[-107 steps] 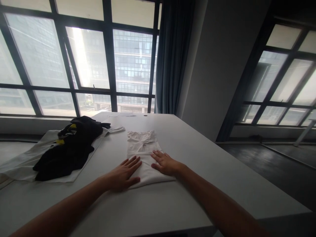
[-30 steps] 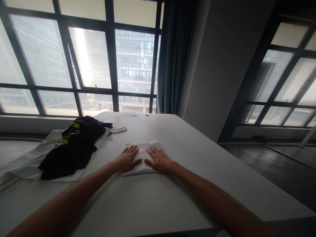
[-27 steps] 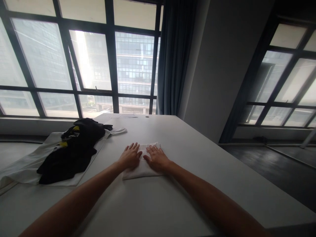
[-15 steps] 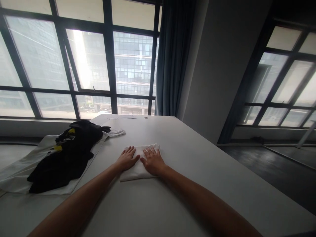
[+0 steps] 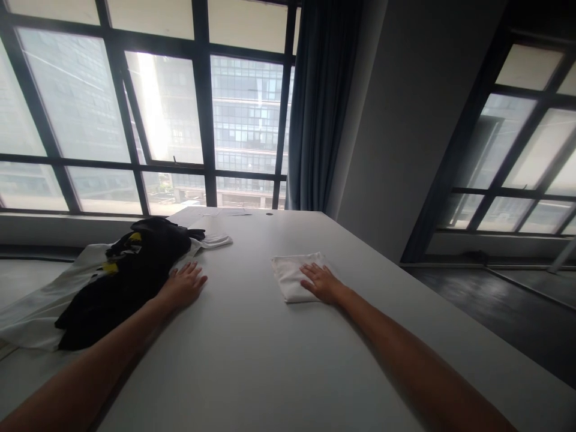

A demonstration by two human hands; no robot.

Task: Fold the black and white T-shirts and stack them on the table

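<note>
A folded white cloth lies flat on the white table, right of the middle. My right hand rests on its right part with the fingers spread. My left hand, fingers stretched out and holding nothing, is over the table beside a heap of black clothing. Whether it touches the heap I cannot tell. Under the black heap is white fabric, and another bit of white fabric sticks out at its far right end.
The white table runs away from me to a wall of windows. Near its far edge are a thin white sheet and a small dark round spot. A blue curtain hangs beside a grey pillar.
The folded white cloth has moved right and a little away from me under my right hand. My left hand has left the cloth and moved left to the black clothing.
</note>
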